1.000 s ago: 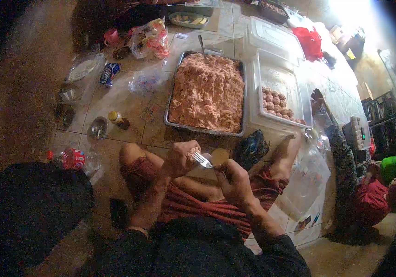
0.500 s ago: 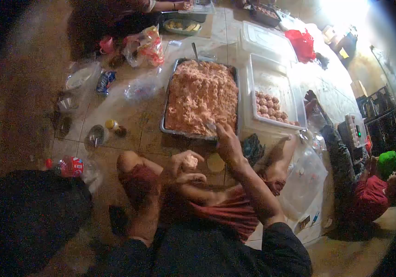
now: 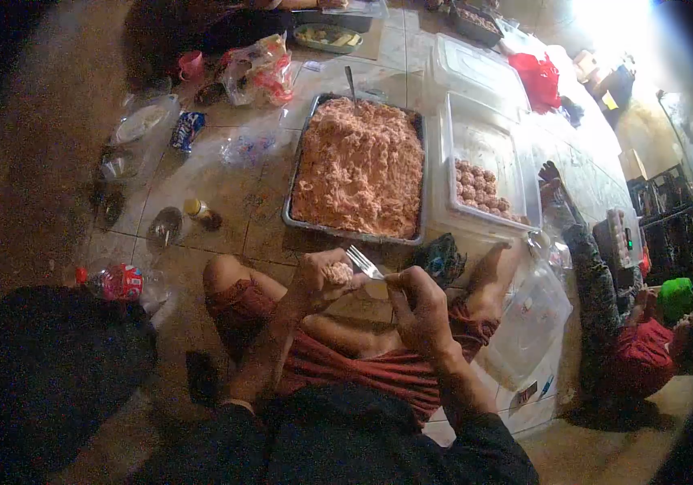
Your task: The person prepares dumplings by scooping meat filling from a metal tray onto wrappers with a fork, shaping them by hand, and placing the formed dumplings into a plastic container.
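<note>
Minced meat (image 3: 358,174) lies unshaped across tray (image 3: 353,235), balls (image 3: 477,187) part-fill box (image 3: 480,136); left hand (image 3: 312,280) cups lump (image 3: 337,273), right hand (image 3: 422,301) holds fork (image 3: 365,263).

My left forearm (image 3: 268,356) and right forearm (image 3: 461,381) are bare and slant forward and inward above my lap. My left hand (image 3: 320,276) is cupped, its fingers curled in a loose hold. My right hand (image 3: 419,297) sits just beside it, the two apart, with thumb and fingers pinched together and pointing across toward the left one.
</note>
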`<state>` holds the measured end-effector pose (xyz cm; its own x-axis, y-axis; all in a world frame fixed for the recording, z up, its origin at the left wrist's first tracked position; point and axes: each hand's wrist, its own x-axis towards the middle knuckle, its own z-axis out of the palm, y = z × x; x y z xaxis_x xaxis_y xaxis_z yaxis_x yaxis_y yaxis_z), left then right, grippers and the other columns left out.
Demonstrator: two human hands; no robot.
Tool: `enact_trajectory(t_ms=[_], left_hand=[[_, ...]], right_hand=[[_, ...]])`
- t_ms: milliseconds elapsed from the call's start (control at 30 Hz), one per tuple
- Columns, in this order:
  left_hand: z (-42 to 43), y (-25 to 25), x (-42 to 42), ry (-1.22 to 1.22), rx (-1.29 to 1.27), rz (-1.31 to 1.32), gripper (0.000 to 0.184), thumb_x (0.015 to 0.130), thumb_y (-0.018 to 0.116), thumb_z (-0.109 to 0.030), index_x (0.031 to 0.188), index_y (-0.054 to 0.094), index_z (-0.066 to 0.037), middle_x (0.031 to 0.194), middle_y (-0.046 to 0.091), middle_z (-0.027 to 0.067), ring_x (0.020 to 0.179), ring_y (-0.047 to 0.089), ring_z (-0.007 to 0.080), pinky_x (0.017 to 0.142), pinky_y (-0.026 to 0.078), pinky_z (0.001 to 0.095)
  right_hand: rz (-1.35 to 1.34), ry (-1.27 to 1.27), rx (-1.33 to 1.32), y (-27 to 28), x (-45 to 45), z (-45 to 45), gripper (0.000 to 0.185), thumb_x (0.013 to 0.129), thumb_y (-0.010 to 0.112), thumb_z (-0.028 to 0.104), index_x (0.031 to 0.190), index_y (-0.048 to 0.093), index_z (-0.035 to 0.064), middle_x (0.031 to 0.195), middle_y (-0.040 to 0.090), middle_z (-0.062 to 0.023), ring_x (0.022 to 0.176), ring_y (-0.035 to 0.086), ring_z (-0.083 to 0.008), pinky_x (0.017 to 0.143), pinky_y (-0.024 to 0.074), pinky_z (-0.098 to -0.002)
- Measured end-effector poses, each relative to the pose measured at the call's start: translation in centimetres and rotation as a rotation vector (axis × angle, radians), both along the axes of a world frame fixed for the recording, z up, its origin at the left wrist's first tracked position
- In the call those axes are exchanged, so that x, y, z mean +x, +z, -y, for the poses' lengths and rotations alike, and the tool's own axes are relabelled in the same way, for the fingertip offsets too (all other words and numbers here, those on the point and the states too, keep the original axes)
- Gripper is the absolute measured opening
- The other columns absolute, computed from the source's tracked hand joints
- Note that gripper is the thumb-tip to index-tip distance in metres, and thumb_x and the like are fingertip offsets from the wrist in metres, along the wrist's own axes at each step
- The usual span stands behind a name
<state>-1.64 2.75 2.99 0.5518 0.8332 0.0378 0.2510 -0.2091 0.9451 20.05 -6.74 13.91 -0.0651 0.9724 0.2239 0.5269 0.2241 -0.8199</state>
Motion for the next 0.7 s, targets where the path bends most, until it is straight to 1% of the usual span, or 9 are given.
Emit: enact_trajectory(t_ms=[67, 133, 200, 267, 333, 400, 433, 567, 700], left_hand=[[1.9, 4.2, 0.4, 0.095, 0.182, 0.008, 0.043, 0.073, 0.092, -0.036, 0.087, 0.065, -0.006, 0.08, 0.068, 0.0087, 0.073, 0.062, 0.0124, 0.066, 0.05, 0.032], [2.2, 3.0, 0.4, 0.113, 0.015, 0.355, 0.051, 0.072, 0.092, -0.043, 0.09, 0.064, -0.004, 0.081, 0.068, 0.009, 0.076, 0.063, 0.0123, 0.067, 0.05, 0.0324], [2.0, 1.8, -0.2, 0.034, -0.439, 0.514, 0.046, 0.074, 0.092, -0.038, 0.09, 0.064, -0.005, 0.08, 0.068, 0.0056, 0.075, 0.063, 0.0129, 0.067, 0.051, 0.0322], [1.3, 1.7, -0.2, 0.0, 0.069, -0.022, 0.039, 0.074, 0.093, -0.025, 0.091, 0.064, -0.006, 0.081, 0.069, 0.0011, 0.076, 0.063, 0.0109, 0.068, 0.052, 0.0303], [1.3, -0.3, 0.1, 0.035, 0.047, -0.027, 0.036, 0.077, 0.091, -0.027, 0.089, 0.064, -0.006, 0.08, 0.068, 0.002, 0.074, 0.062, 0.0101, 0.066, 0.051, 0.0297], [2.5, 2.3, 0.8, 0.065, 0.025, 0.34, 0.052, 0.083, 0.08, -0.053, 0.088, 0.063, -0.004, 0.076, 0.066, 0.006, 0.071, 0.062, 0.0132, 0.064, 0.05, 0.0315], [2.6, 4.3, -0.2, 0.029, -0.05, 0.156, 0.054, 0.083, 0.078, -0.056, 0.089, 0.063, -0.004, 0.079, 0.066, 0.0066, 0.073, 0.062, 0.0128, 0.065, 0.05, 0.0314], [1.6, 2.2, 0.3, 0.022, 0.003, -0.062, 0.038, 0.082, 0.087, -0.032, 0.091, 0.063, -0.005, 0.083, 0.067, 0.0024, 0.076, 0.061, 0.009, 0.067, 0.052, 0.0287], [2.2, 3.9, 0.5, 0.027, -0.002, 0.423, 0.041, 0.085, 0.082, -0.041, 0.09, 0.063, -0.005, 0.078, 0.066, 0.0033, 0.071, 0.06, 0.0101, 0.063, 0.049, 0.0301]], right_hand=[[-0.061, -0.018, -0.018, -0.3, 0.0, -0.1, 0.006, 0.094, 0.062, 0.0, 0.1, 0.061, -0.0002, 0.086, 0.063, -0.0145, 0.077, 0.065, -0.0226, 0.07, 0.0513, -0.0328], [-0.094, -0.028, -0.039, -0.7, -0.6, 0.4, 0.006, 0.094, 0.062, 0.0, 0.1, 0.061, -0.0002, 0.086, 0.064, -0.0143, 0.078, 0.064, -0.0214, 0.07, 0.0515, -0.0327], [0.017, 0.06, -0.044, -1.8, -0.5, 0.6, 0.007, 0.094, 0.062, -0.001, 0.1, 0.061, -0.0007, 0.088, 0.065, -0.0131, 0.081, 0.063, -0.0163, 0.073, 0.0521, -0.031], [0.02, 0.094, 0.03, -3.6, -0.7, 0.6, 0.008, 0.093, 0.064, 0.0, 0.1, 0.061, -0.0016, 0.087, 0.065, -0.0131, 0.081, 0.063, -0.0167, 0.073, 0.0519, -0.0317], [-0.062, 0.01, -0.049, -1.3, -0.7, 0.5, 0.01, 0.092, 0.066, 0.0, 0.1, 0.061, -0.0018, 0.086, 0.065, -0.014, 0.08, 0.063, -0.0187, 0.072, 0.0518, -0.0328], [-0.146, -0.073, -0.145, -0.6, -0.5, 1.1, 0.011, 0.091, 0.067, 0.001, 0.099, 0.061, -0.0021, 0.086, 0.064, -0.0148, 0.079, 0.064, -0.0207, 0.072, 0.0517, -0.0338], [-0.13, -0.075, -0.125, -0.7, -0.3, 1.1, 0.012, 0.09, 0.068, 0.001, 0.099, 0.061, -0.0023, 0.086, 0.064, -0.0155, 0.079, 0.064, -0.0217, 0.072, 0.0518, -0.0345], [-0.012, 0.043, -0.018, -2.1, -0.8, 1.1, 0.014, 0.089, 0.067, 0.0, 0.103, 0.061, -0.0018, 0.087, 0.064, -0.0168, 0.078, 0.064, -0.0227, 0.073, 0.0516, -0.0349], [-0.214, -0.108, -0.152, -1.2, -0.4, 1.4, 0.016, 0.087, 0.067, -0.002, 0.102, 0.06, -0.0019, 0.086, 0.062, -0.0189, 0.078, 0.065, -0.025, 0.072, 0.0515, -0.0363]])
